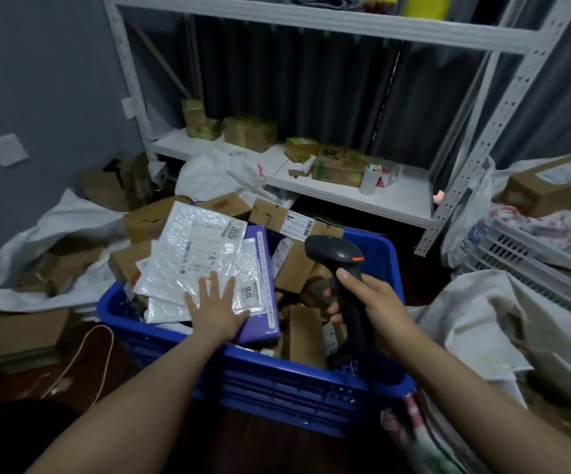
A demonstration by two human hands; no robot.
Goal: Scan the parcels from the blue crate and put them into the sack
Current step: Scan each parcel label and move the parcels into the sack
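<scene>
Head: right grip (369, 309) wraps scanner (335, 254), handle upright, nose leftward; left grip (214, 309) spread flat on mailer (195, 254).

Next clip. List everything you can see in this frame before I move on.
Blue crate: one, blue, centre floor, full of parcels.
Bubble mailers: at least two, white, on top of the crate's pile.
Purple parcel: one, purple, under the mailers.
Cardboard boxes: many, brown, in the crate, on the floor and on the shelf.
Sacks: at least three, white, left of, behind and right of the crate.
Shelf rack: one, white, behind.
Slatted crates: a stack, white, far right.
Scanner: one, black, over the crate's right side.
Left hand: flat on the mailers.
Right hand: grips the scanner's handle.
</scene>
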